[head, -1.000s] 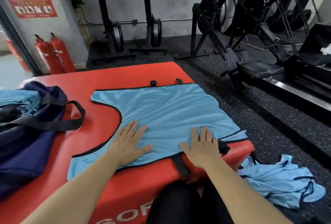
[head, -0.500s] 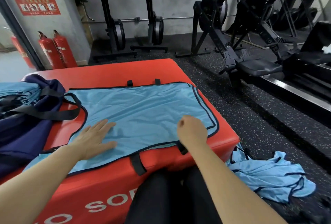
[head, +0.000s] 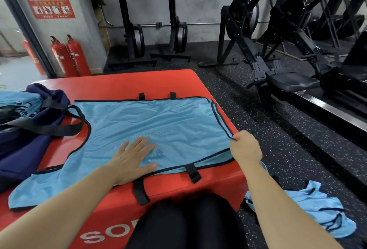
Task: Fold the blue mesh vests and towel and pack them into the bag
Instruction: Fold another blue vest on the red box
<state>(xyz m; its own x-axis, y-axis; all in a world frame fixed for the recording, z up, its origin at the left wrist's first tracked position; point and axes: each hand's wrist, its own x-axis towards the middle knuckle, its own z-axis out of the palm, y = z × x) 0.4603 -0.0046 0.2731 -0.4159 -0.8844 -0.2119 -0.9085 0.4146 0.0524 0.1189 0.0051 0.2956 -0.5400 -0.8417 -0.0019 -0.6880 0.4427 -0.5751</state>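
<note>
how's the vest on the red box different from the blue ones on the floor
The vest on the red box lies spread flat, while the floor pile is crumpled. The left hand presses the box vest and the right hand pinches its edge; nothing touches the floor pile. Both are light blue with dark trim.

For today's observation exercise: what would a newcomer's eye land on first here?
A light blue vest spread flat over a bright red padded block. The left hand presses it flat while the right hand pinches its right edge. A navy bag sits at left.
</note>
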